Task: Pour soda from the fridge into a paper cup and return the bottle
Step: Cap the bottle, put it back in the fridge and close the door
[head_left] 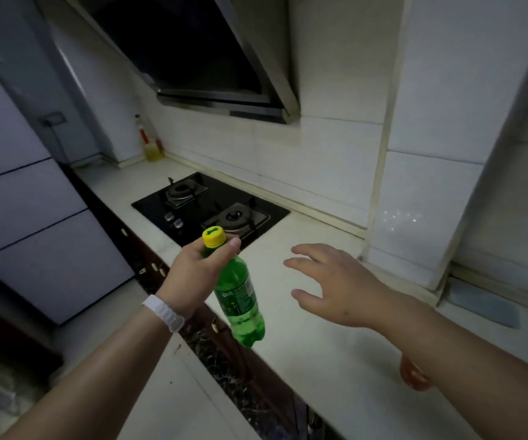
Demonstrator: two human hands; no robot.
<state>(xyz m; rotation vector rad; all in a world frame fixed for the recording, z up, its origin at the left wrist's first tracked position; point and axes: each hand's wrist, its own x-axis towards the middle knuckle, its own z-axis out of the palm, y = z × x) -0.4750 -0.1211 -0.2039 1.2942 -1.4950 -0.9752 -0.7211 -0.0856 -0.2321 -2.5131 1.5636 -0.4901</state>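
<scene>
Green bottle (240, 296) near-upright, cap up, in left hand (192, 274)

A single wide-angle view comes from the person's head, looking forward and steeply down along a pale tabletop (319, 360) that runs from 5 o'clock towards 11 o'clock. Both forearms enter from the bottom edge, so the hands sit close under the lens. The black hob (208, 208) lies near frame centre, farther off, with the extractor hood (192, 58) at 12 o'clock and the fridge (18, 201) at 9 o'clock. Straight lines bow at the edges. No second view shares the scene.
</scene>
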